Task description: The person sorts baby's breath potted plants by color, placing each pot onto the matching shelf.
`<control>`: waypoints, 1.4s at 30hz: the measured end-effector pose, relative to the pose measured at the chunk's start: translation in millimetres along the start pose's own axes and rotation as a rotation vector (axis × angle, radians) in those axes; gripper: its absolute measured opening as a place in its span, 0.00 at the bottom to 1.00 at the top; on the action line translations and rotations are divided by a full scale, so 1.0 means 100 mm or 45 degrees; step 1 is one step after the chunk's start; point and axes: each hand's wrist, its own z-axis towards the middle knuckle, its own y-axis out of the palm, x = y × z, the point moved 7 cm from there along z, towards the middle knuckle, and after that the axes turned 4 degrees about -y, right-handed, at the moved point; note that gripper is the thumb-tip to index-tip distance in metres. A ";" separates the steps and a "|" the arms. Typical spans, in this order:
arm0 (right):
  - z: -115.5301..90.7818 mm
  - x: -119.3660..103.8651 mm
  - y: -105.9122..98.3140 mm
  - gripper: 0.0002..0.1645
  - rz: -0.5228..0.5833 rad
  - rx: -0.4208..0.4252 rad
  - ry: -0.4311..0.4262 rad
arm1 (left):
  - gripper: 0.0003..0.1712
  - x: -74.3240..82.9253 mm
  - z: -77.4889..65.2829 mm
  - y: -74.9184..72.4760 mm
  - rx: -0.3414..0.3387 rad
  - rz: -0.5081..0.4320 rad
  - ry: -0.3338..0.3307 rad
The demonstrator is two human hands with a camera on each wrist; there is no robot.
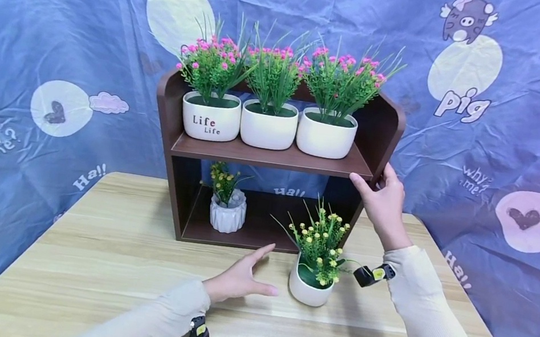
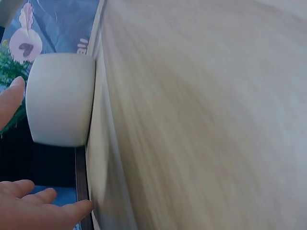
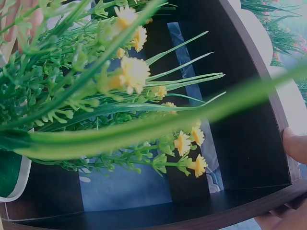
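Note:
A dark brown two-tier shelf (image 1: pixel 271 160) stands on the table, its right side panel gripped by my right hand (image 1: pixel 385 205). In the right wrist view the thumb (image 3: pixel 295 146) lies on the front edge, and the fingers are on the panel's outer side. A white pot with yellow flowers (image 1: pixel 310 289) stands on the table in front of the shelf's lower right. Left of that pot, my left hand (image 1: pixel 241 281) is apart from it in the head view, thumb and fingers spread, holding nothing. The left wrist view shows the white pot (image 2: pixel 62 100) beyond the left thumb.
Along the upper tier stand three white pots (image 1: pixel 267 128) with pink flowers, the left one lettered "Life". A small ribbed white pot (image 1: pixel 228 214) with a yellow-flowered plant is on the lower tier's left. Behind the wooden table (image 1: pixel 106 261) hangs a blue printed cloth (image 1: pixel 63 18).

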 end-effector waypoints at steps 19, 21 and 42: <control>0.00 0.01 0.02 0.32 0.004 0.004 0.015 | 0.62 0.16 0.31 0.42 0.055 -0.052 0.066; 0.00 0.01 0.02 0.32 0.009 0.005 0.016 | 0.63 0.16 0.34 0.44 0.051 -0.079 0.068; 0.00 0.03 0.00 0.33 -0.002 0.001 0.021 | 0.67 0.12 0.54 0.55 -0.055 -0.158 0.060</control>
